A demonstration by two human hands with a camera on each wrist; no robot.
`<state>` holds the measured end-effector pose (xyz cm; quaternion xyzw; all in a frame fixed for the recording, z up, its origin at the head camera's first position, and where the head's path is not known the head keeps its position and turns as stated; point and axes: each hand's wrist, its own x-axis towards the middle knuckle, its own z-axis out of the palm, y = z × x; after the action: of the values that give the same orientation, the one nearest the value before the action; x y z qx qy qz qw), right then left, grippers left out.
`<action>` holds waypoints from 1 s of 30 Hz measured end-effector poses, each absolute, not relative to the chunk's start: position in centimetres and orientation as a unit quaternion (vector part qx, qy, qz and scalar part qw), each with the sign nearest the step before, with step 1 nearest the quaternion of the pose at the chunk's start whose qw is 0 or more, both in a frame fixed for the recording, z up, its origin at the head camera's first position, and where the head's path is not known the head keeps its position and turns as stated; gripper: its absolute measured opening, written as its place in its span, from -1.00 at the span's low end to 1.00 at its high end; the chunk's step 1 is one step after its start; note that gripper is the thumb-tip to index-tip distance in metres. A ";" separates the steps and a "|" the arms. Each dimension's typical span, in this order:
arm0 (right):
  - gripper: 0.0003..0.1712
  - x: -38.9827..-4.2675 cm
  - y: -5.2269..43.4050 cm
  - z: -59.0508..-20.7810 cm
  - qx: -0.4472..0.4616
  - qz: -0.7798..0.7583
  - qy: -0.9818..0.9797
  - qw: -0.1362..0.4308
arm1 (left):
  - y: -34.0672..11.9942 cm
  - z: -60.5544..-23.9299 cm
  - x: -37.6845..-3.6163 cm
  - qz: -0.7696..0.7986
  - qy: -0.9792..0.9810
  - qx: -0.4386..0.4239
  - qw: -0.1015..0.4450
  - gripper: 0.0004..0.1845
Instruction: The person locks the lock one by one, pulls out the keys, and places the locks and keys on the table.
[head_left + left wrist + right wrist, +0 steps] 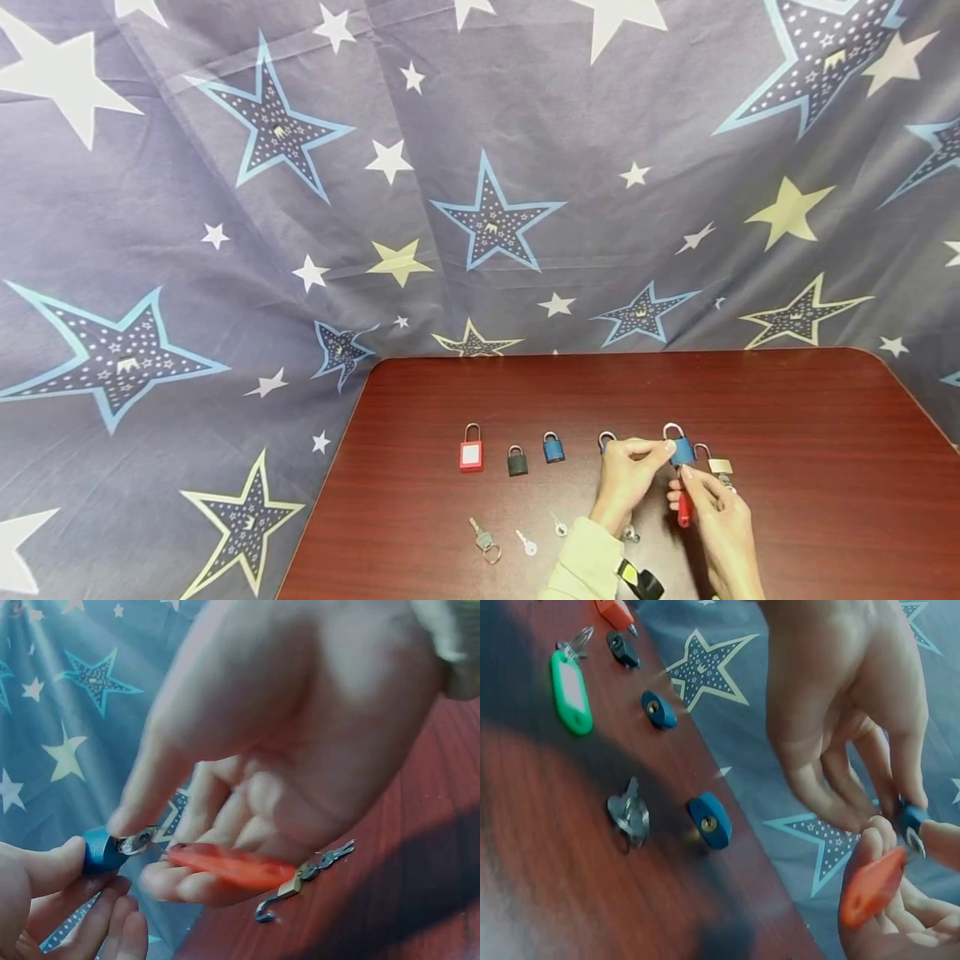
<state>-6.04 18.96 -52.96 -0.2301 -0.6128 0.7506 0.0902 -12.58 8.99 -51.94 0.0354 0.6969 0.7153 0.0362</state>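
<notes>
My left hand pinches a blue padlock by its body, with the shackle pointing away from me. At the padlock's near end, my right hand grips a key by its head. The key's head is against the padlock's base, and its blade is hidden. A red key tag hangs from the key's ring and lies along the right hand's curled fingers. Just right of the hands is a brass padlock with its shackle swung out and keys attached.
Leftward on the table stretch a blue padlock, another blue padlock, a black padlock and a red padlock. Nearer lie several keys, including a ringed key and a green key tag. A starry curtain hangs behind.
</notes>
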 end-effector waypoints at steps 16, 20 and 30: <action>-0.69 -5.8 19.3 -52.8 -0.253 0.706 -0.651 0.120 | 9.1 -52.0 -12.8 0.779 0.620 0.034 0.086 -0.82; -0.68 -5.9 19.2 -52.8 -0.253 0.706 -0.650 0.126 | 9.0 -52.0 -12.7 0.775 0.625 0.037 0.086 -0.82; -0.67 -5.8 18.8 -53.2 -0.241 0.662 -0.694 0.148 | 8.9 -52.4 -12.9 0.777 0.621 0.031 0.092 -0.82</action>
<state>-5.81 18.84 -53.22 -0.2413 -0.6936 0.6623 0.1484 -12.92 8.86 -52.36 0.0309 0.6214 0.7775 0.0915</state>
